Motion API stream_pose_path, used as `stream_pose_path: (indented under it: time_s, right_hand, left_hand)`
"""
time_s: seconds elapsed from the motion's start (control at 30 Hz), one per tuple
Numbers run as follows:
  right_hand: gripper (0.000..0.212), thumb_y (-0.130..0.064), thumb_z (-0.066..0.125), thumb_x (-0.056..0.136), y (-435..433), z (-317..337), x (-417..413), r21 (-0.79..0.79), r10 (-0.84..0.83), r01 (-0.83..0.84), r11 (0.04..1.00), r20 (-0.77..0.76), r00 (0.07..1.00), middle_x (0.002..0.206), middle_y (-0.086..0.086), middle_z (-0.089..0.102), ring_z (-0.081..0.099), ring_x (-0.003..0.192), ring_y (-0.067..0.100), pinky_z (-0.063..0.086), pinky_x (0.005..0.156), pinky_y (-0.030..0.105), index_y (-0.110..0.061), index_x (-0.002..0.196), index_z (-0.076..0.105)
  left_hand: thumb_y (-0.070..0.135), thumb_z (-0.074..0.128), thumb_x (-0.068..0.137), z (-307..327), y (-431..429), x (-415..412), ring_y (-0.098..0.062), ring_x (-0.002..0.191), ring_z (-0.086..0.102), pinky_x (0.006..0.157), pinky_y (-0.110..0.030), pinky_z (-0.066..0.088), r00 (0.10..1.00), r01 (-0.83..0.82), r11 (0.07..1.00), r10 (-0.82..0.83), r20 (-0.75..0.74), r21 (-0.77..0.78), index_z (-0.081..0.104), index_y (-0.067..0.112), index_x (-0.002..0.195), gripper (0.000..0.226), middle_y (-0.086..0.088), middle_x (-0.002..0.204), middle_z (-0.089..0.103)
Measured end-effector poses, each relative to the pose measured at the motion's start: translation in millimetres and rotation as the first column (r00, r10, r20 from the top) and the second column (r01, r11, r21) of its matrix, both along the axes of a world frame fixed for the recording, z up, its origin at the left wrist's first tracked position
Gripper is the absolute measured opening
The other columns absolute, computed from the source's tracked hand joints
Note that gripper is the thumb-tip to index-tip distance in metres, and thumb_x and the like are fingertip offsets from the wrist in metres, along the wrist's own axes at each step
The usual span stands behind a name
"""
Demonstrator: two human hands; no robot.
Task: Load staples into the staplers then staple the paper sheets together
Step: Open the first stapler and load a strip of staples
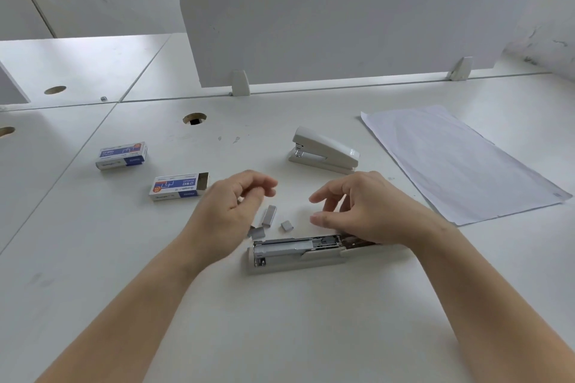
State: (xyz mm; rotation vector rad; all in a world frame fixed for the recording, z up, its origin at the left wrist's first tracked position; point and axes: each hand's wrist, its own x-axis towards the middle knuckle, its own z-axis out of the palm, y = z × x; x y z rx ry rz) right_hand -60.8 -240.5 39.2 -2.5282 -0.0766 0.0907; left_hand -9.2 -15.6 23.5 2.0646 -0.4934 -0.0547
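The open stapler lies flat on the table with its metal channel exposed. Its front end points left, and its rear end is hidden under the right hand. That hand hovers over it with thumb and fingers loosely curled and apart, holding nothing. Three short strips of staples lie loose just beyond the stapler, between the two hands: a longer strip, a small piece to its right, and another piece beside the left wrist. The left hand hangs above them with its fingertips drawn together. It is blurred, so I cannot tell whether it pinches anything.

A second stapler stands closed farther back. The paper sheets lie to its right, well apart from both hands. Left of the left hand is a staple box with its right end open, and what is inside is too dark to make out. A second box lies closed farther left.
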Motion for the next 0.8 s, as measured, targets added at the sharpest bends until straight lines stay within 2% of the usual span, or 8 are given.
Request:
stream_pose_path:
  time_s: [0.1, 0.2, 0.3, 0.4, 0.5, 0.57, 0.67, 0.8]
  right_hand:
    - [0.034, -0.054, 0.076, 0.078, 9.2, 5.7, 7.5, 0.043, 0.08, -0.077, 0.996, -0.073, 0.994, 0.088, -0.018, 0.073, 0.066, 0.077, -0.005, 0.05, 0.072, 0.014, -0.04, 0.109, 0.073]
    - [0.034, -0.061, 0.077, 0.072, 23.0, 8.2, 14.7, -0.013, 0.096, -0.097, 0.995, -0.078, 0.992, 0.078, -0.016, 0.071, 0.064, 0.071, -0.005, 0.05, 0.067, 0.014, -0.035, 0.094, 0.076]
    - [0.028, -0.054, 0.08, 0.071, 32.1, 6.6, 21.5, -0.084, 0.094, -0.097, 0.992, -0.036, 0.995, 0.066, -0.014, 0.068, 0.061, 0.062, -0.005, 0.05, 0.061, 0.018, -0.027, 0.081, 0.077]
    - [0.019, -0.043, 0.079, 0.076, 25.0, 7.3, 21.7, -0.072, 0.094, -0.096, 0.993, -0.029, 0.995, 0.064, -0.016, 0.069, 0.062, 0.063, -0.007, 0.05, 0.061, 0.015, -0.025, 0.082, 0.079]
    - [0.017, -0.045, 0.077, 0.077, 5.2, 10.4, 12.1, -0.048, 0.06, -0.058, 0.997, 0.047, 0.997, 0.07, -0.015, 0.07, 0.063, 0.069, -0.007, 0.046, 0.061, 0.012, -0.029, 0.083, 0.078]
    - [0.014, -0.045, 0.078, 0.077, -7.5, 13.5, 1.5, 0.047, 0.059, -0.064, 0.997, 0.087, 0.994, 0.074, -0.011, 0.072, 0.066, 0.074, 0.0, 0.05, 0.065, 0.015, -0.031, 0.08, 0.077]
    - [0.009, -0.039, 0.081, 0.077, -17.1, 17.0, -11.6, 0.146, 0.108, -0.118, 0.982, 0.075, 0.991, 0.078, -0.01, 0.074, 0.069, 0.077, 0.004, 0.051, 0.066, 0.019, -0.031, 0.078, 0.076]
    - [0.014, -0.049, 0.08, 0.073, -18.7, 20.7, -19.4, 0.07, 0.181, -0.183, 0.981, 0.04, 0.983, 0.084, -0.014, 0.072, 0.067, 0.087, 0.001, 0.051, 0.067, 0.019, -0.037, 0.081, 0.076]
  left_hand:
    - [0.013, 0.041, 0.085, -1.9, 7.7, 0.5, -0.003, 0.071, 0.054, 0.061, -0.02, 0.041, 0.994, -0.007, 0.996, -0.003, -0.114, -0.088, 0.066, 0.025, 0.091, 0.028, 0.003, 0.088, 0.071]
    - [0.018, 0.036, 0.076, -5.5, 12.3, -0.2, -0.008, 0.074, 0.054, 0.066, -0.023, 0.04, 0.99, 0.005, 0.995, -0.019, -0.141, -0.102, 0.063, 0.022, 0.086, 0.028, -0.003, 0.084, 0.07]
    - [0.02, 0.038, 0.077, -4.7, 13.5, -1.6, -0.013, 0.076, 0.054, 0.064, -0.023, 0.04, 0.99, 0.055, 0.994, -0.067, -0.12, -0.095, 0.061, 0.02, 0.081, 0.023, -0.004, 0.082, 0.067]
    - [0.043, 0.046, 0.082, -0.9, 14.5, -6.6, -0.024, 0.078, 0.055, 0.066, -0.034, 0.043, 0.98, 0.178, 0.983, -0.182, -0.076, -0.055, 0.062, 0.02, 0.083, 0.028, -0.002, 0.083, 0.064]
    - [0.062, 0.065, 0.068, 1.3, 18.2, -13.9, -0.01, 0.086, 0.058, 0.071, -0.016, 0.044, 0.961, 0.276, 0.956, -0.275, -0.03, 0.1, 0.062, 0.031, 0.09, 0.038, 0.006, 0.093, 0.063]
    - [0.06, 0.076, 0.061, 0.4, 18.3, -16.7, -0.012, 0.097, 0.056, 0.078, -0.012, 0.043, 0.943, 0.326, 0.925, -0.333, 0.006, 0.196, 0.062, 0.035, 0.092, 0.042, 0.01, 0.095, 0.062]
    - [0.047, 0.078, 0.066, -5.1, 13.7, -16.1, -0.014, 0.083, 0.055, 0.076, -0.015, 0.036, 0.915, 0.336, 0.902, -0.381, 0.131, 0.271, 0.065, 0.027, 0.077, 0.027, 0.008, 0.078, 0.062]
    - [0.042, 0.08, 0.068, -8.1, 13.2, -13.1, -0.017, 0.076, 0.052, 0.072, -0.023, 0.038, 0.912, 0.355, 0.904, -0.391, 0.127, 0.237, 0.058, 0.029, 0.066, 0.025, 0.004, 0.071, 0.059]
